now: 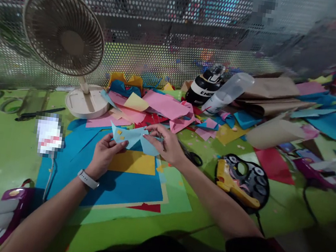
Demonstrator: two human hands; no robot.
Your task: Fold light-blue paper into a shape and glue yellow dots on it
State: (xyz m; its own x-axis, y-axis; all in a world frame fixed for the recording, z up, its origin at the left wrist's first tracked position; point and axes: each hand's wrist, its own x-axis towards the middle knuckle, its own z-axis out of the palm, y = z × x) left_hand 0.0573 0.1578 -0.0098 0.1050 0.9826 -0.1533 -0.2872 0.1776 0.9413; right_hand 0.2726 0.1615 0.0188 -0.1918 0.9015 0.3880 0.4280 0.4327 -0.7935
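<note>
A light blue piece of folded paper with pointed edges is held up between both hands. Small yellow bits of paper show on its left part. My left hand pinches the paper's lower left edge between thumb and fingers. On the other side, my right hand is closed on its upper right part, fingertips at the top edge. Beneath the hands lie a yellow paper strip and a large blue sheet, stacked over green sheets.
A fan stands back left, near a phone on a cable. Coloured paper scraps pile along the back beside a black bottle and a clear bottle. Scissors and a yellow-black tool lie right; a purple power strip lies front left.
</note>
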